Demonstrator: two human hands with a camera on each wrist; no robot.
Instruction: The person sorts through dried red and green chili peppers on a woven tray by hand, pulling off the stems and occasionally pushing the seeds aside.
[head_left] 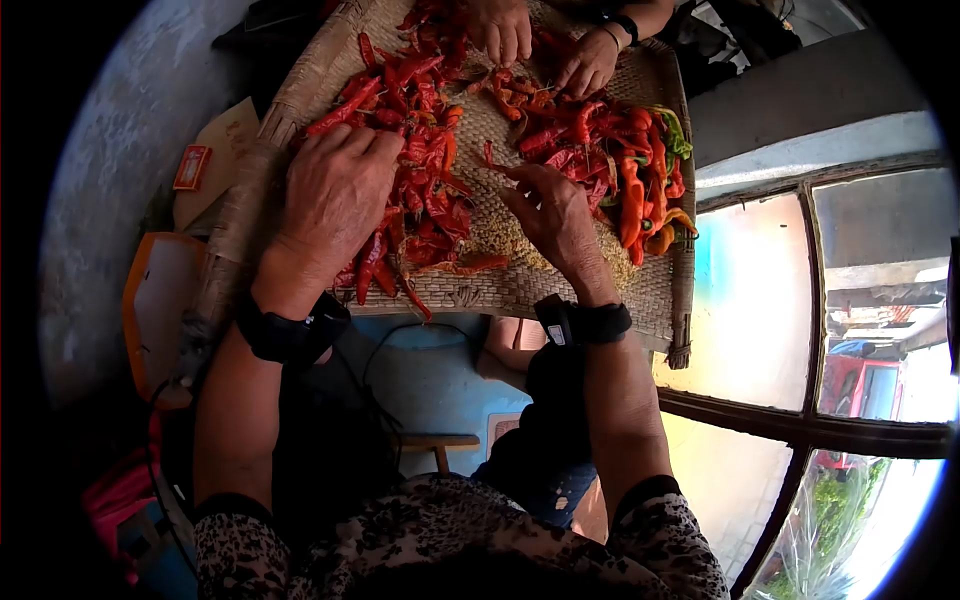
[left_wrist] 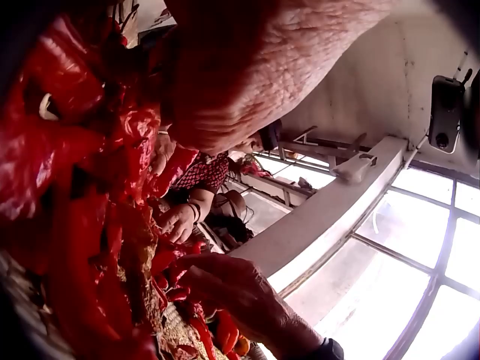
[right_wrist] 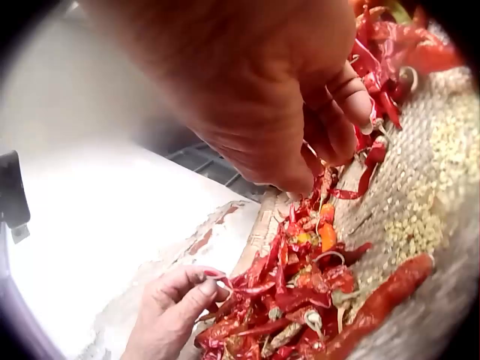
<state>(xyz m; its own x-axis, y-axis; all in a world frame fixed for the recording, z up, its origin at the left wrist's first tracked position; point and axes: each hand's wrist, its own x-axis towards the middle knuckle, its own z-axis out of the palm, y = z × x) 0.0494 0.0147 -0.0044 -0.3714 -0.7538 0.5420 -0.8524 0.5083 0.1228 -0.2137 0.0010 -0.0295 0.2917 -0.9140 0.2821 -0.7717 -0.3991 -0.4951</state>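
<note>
My left hand (head_left: 342, 190) is over the left heap of dried red chilies (head_left: 425, 215) on a woven tray (head_left: 480, 298). In the right wrist view, its thumb and forefinger pinch a red chili (right_wrist: 216, 276) at the heap's edge. My right hand (head_left: 557, 215) hovers near the middle of the tray, its fingers loosely bent and the thumb apart from them. Close to its fingertips is a small curled chili (right_wrist: 369, 161). Pale seeds (head_left: 500, 238) are scattered under and beside the right hand.
Another person's hands (head_left: 590, 70) work among chilies at the tray's far side. A right-hand heap holds fresher orange-red chilies (head_left: 634, 205) and a green pepper (head_left: 676, 132). A framed window (head_left: 805, 300) stands at the right; a cardboard piece (head_left: 215, 150) is at the left.
</note>
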